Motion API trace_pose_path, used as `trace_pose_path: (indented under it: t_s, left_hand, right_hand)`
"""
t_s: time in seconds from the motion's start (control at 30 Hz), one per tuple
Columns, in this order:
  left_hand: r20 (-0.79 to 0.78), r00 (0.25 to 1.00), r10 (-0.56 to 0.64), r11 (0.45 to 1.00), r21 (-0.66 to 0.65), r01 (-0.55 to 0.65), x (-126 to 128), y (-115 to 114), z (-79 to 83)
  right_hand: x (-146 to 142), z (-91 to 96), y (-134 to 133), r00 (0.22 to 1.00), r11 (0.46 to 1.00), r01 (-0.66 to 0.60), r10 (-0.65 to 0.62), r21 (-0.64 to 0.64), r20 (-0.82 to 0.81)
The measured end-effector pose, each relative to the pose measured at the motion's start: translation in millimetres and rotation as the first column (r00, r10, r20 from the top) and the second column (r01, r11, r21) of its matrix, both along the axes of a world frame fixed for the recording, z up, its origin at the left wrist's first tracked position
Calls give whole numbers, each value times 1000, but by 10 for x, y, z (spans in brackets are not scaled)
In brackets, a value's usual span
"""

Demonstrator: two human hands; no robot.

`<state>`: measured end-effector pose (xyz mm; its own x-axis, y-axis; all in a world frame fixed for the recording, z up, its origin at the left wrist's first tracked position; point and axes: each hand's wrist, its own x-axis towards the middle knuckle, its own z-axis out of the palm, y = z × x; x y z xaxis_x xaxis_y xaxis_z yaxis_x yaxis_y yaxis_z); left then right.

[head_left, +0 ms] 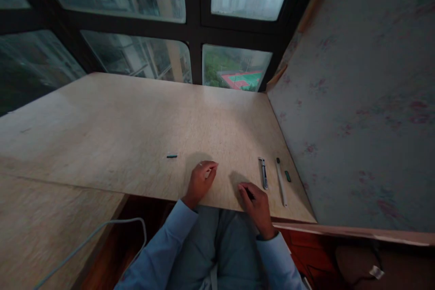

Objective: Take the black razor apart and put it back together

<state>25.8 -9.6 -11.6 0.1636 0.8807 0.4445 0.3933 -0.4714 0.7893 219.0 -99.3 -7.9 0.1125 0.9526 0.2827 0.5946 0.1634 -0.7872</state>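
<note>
My left hand [201,180] rests on the near edge of the pale wooden desk [136,122], fingers curled together around a thin light-coloured object I cannot name. My right hand [255,204] lies on the desk edge to its right, fingers closed on a small dark item, perhaps a pen part. Just beyond my right hand lie a grey utility knife [263,173], a white pen [281,182] and a small dark cap [287,176]. A small dark piece [171,156] sits alone on the desk left of my left hand.
A papered wall [356,99] bounds the desk on the right. Dark-framed windows [193,31] run along the far edge. A white cable [102,231] loops below the desk at the left.
</note>
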Motion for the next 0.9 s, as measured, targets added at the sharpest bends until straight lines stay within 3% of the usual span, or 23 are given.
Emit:
trace_pose_path:
  t_s: [0.13,0.2,0.3,0.43,0.57,0.67,0.9]
  left_hand:
    - [-194,950,245,968,108,-228,-738,183,55]
    - [-273,915,298,954,123,-274,-1093,306,77]
    - [-417,869,268,963,90,-254,-1485,487,62]
    - [-514,850,118,986,-42,-163,-1698,649,-19]
    - [-473,872,121,989,-22,-149,-1663,669,-40]
    - [-439,892,105,993,-6,-119,-1492,615,0]
    - [-421,904,-74,997,-31,67,-603,404,57]
  right_hand:
    - [-20,-46,-1,997,1000,-7,5,26,73]
    - [-32,-57,5,993,1000,-10,6,30,116]
    - [-45,-57,7,986,1000,-6,2,20,169]
    - [-57,-53,2,979,1000,2,-6,18,205]
    - [-62,-60,7,975,999,-2,-8,43,222]
    - [-68,-57,10,975,999,-2,-7,39,223]
    - [-86,4,17,997,999,31,-30,-11,70]
